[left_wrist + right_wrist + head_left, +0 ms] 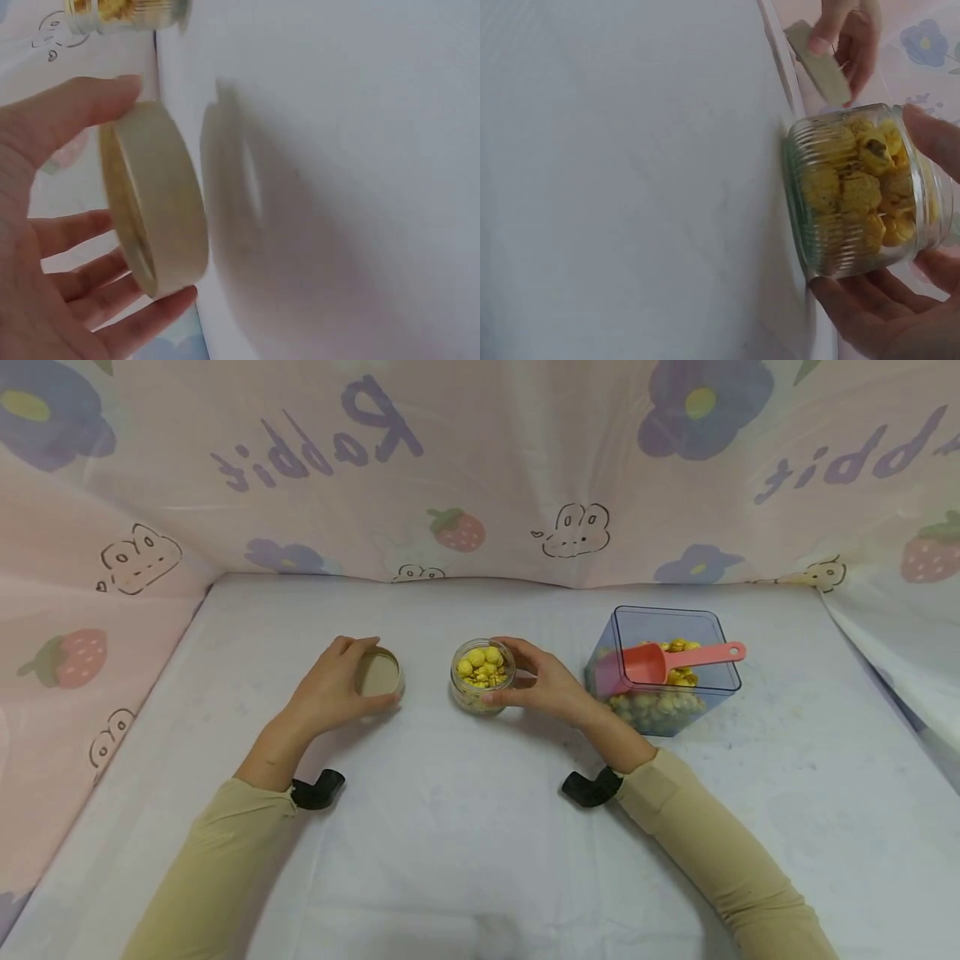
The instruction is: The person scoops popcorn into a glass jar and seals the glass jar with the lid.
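Note:
My left hand (324, 689) pinches a round beige lid (378, 673) by its rim, thumb on one side and fingers on the other. The lid's hollow inside faces up, and a gap shows between it and its shadow in the left wrist view. To its right stands an uncovered glass jar (855, 191) with ribbed sides, upright on the table. Yellow popcorn (482, 667) fills it close to the neck. My right hand (546, 687) holds the jar from its right side, with the thumb and fingers around the glass.
Right of the jar is a clear bluish square container (660, 714) with more popcorn inside. A pink scoop (651, 663) lies in it, its handle across the right rim. White cloth (420, 843) covers the table, and a printed curtain (495, 468) closes off the back and sides.

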`<state>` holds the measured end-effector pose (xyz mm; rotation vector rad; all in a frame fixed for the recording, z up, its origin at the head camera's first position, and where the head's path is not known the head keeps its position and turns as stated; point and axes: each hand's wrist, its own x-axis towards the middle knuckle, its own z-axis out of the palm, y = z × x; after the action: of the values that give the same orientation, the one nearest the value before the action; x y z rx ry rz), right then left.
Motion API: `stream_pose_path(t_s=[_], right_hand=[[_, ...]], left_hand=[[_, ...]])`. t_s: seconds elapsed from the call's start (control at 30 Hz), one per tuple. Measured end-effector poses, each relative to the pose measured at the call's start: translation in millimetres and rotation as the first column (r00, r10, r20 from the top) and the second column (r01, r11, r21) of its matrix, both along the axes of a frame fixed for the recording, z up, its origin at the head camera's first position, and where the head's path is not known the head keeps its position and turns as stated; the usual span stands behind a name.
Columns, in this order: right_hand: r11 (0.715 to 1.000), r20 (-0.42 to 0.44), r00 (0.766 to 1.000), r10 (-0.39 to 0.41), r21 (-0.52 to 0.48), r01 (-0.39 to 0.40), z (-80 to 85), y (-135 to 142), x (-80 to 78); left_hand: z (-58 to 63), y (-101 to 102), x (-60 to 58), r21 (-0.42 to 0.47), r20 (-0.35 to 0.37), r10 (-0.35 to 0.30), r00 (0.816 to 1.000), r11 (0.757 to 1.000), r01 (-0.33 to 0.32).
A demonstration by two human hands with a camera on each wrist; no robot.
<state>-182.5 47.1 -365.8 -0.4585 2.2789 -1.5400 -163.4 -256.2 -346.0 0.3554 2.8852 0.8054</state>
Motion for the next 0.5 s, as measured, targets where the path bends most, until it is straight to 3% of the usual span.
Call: stream_pose_path(t_s=[0.23, 0.5], right_hand=[[1.000, 0.005, 1.000, -0.001, 0.008, 0.001, 0.3, 0.3, 0.6], [1.000, 0.003, 1.000, 0.000, -0.005, 0.000, -0.4, 0.5, 1.0]], left_hand=[[1.4, 10.9, -0.7, 0.147, -0.105, 0.058, 0.993, 0.988, -0.042], [-1.2, 21.5, -2.4, 0.272, -0.180, 0.097, 0.979, 0.961, -0.045]])
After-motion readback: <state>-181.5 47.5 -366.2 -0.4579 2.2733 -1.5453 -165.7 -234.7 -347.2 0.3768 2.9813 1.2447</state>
